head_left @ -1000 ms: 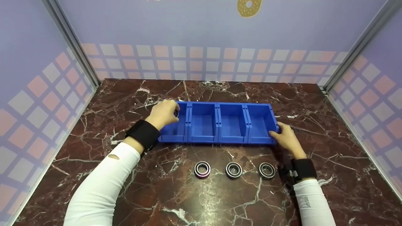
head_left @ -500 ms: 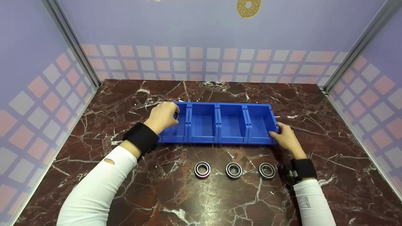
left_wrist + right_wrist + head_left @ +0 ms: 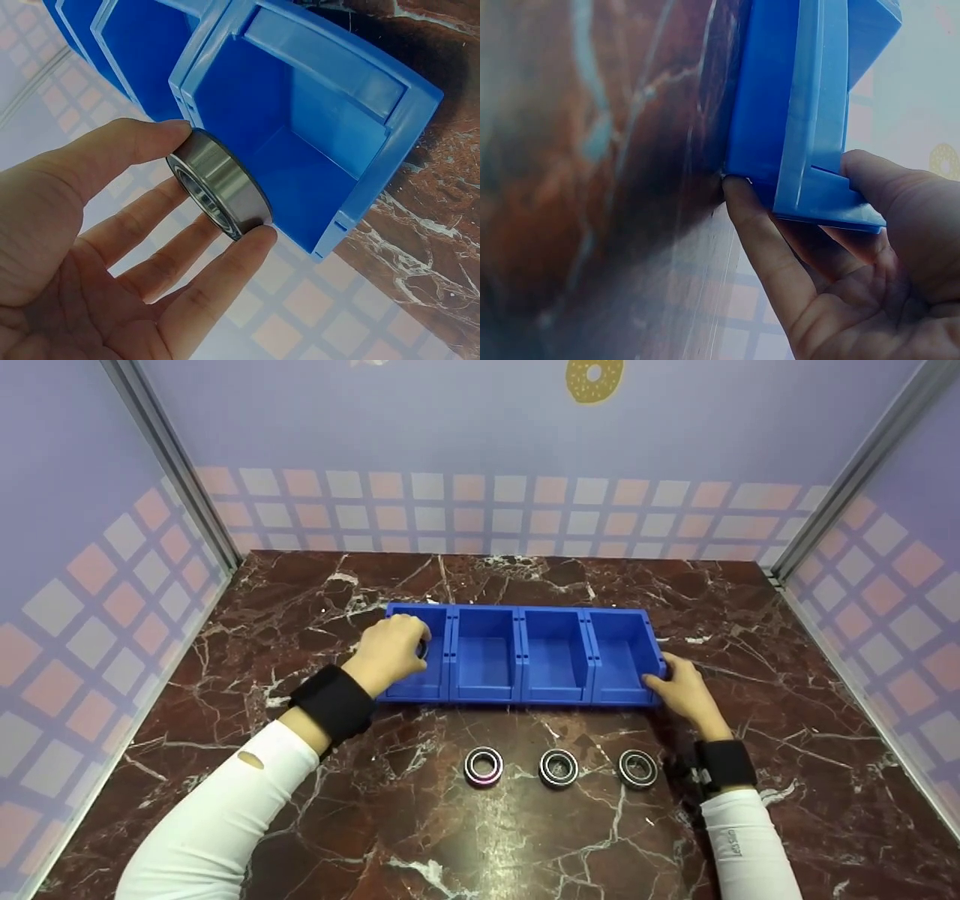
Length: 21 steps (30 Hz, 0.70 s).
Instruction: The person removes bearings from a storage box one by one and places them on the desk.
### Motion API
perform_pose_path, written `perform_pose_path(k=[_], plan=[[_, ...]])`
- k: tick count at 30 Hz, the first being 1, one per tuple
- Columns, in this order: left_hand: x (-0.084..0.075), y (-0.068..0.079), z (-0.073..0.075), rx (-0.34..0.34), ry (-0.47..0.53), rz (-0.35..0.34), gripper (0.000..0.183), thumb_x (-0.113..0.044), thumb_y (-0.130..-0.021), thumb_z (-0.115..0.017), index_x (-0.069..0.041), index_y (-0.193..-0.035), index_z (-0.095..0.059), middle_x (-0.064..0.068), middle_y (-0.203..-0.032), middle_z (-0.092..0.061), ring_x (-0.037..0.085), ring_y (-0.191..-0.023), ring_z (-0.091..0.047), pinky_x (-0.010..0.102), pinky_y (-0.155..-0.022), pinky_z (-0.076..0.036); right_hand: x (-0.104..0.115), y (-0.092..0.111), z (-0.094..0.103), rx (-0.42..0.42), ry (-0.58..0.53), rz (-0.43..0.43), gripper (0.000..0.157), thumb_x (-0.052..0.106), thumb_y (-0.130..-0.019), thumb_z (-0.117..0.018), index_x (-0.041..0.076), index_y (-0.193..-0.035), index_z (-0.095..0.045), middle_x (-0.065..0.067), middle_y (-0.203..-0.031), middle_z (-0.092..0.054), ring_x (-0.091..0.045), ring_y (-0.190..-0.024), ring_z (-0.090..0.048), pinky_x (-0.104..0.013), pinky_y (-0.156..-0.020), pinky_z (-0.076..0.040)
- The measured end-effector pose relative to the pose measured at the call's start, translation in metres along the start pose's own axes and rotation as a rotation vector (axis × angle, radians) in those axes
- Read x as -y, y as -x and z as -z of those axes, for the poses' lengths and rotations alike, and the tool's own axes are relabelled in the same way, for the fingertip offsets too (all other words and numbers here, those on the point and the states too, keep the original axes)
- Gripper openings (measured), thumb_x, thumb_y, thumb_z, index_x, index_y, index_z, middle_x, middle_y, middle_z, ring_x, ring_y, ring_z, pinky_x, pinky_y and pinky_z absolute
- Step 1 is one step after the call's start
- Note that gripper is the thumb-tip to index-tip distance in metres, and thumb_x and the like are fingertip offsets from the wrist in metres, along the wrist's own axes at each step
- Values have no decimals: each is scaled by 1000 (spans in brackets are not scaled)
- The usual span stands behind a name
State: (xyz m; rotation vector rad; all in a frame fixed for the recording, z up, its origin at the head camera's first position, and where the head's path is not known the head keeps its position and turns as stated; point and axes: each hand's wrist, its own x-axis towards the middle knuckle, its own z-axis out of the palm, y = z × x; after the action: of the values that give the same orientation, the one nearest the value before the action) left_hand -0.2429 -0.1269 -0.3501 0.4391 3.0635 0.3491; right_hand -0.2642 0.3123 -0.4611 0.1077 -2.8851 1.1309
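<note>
A ball bearing [image 3: 229, 184] is pinched between the thumb and fingertips of my left hand [image 3: 390, 652], tilted on its edge. That hand is over the leftmost compartment of a row of joined blue bins [image 3: 484, 695]; in the left wrist view the bearing is at the compartment's opening. My right hand [image 3: 686, 694] grips the row's right end. In the right wrist view its thumb [image 3: 877, 176] lies over the bin's front lip, with the other fingers against the side and underneath partly hidden.
Three more bearings lie flat in a line in front of the bins: a left one [image 3: 470, 766], a middle one [image 3: 546, 767] and a right one [image 3: 624, 769]. Patterned panels [image 3: 510, 517] enclose the dark marbled tabletop [image 3: 360, 825] at the back and sides.
My left hand, still holding the bearing, has moved slightly toward the front over the leftmost compartment, uncovering its back corner. The right hand and the bins stay where they were.
</note>
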Motion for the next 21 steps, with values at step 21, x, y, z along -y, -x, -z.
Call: perform_pose_path(k=[21], plan=[[3, 23, -5, -22, 20, -58, 37, -7, -79, -74, -1, -115, -75, 21, -118, -73, 40, -108, -70, 56, -87, -59, -2, 0, 1, 14, -18, 10, 47, 5, -96, -60, -14, -138, -53, -37, -127, -65, -42, -113, -65, -53, -102, -51]])
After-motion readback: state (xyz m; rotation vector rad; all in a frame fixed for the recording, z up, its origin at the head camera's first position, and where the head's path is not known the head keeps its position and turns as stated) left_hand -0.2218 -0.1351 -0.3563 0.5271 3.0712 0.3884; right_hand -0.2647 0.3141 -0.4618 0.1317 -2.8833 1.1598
